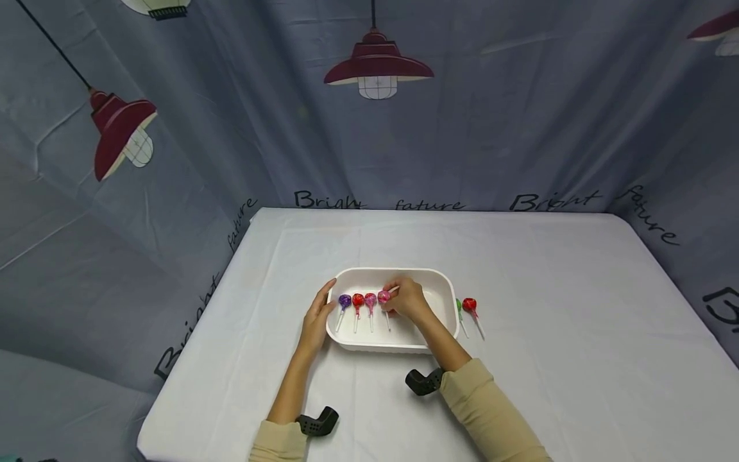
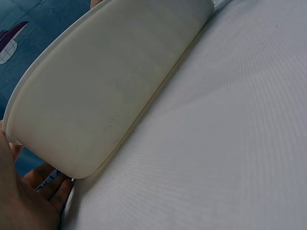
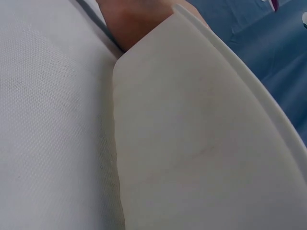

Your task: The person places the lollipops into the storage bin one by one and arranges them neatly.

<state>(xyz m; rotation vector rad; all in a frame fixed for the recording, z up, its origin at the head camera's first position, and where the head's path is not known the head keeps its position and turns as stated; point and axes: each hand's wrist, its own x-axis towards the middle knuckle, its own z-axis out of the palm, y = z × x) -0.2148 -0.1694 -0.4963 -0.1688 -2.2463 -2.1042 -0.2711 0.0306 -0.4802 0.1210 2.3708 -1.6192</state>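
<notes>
A white tray holds a row of lollipops: a purple one, a red one and two pink ones. My left hand grips the tray's left end, thumb at the rim and fingers along the outer wall. The left wrist view shows those fingers against the wall. Inside the tray, my right hand pinches a lollipop; its red head shows partly below the fingers, a white stick above. The hand sits beside the rightmost pink lollipop. The tray wall fills most of the right wrist view.
Right of the tray, a green lollipop and another red lollipop lie on the white-covered table. The green one is partly hidden by the tray. Behind the table hangs a grey-blue curtain printed with lamps.
</notes>
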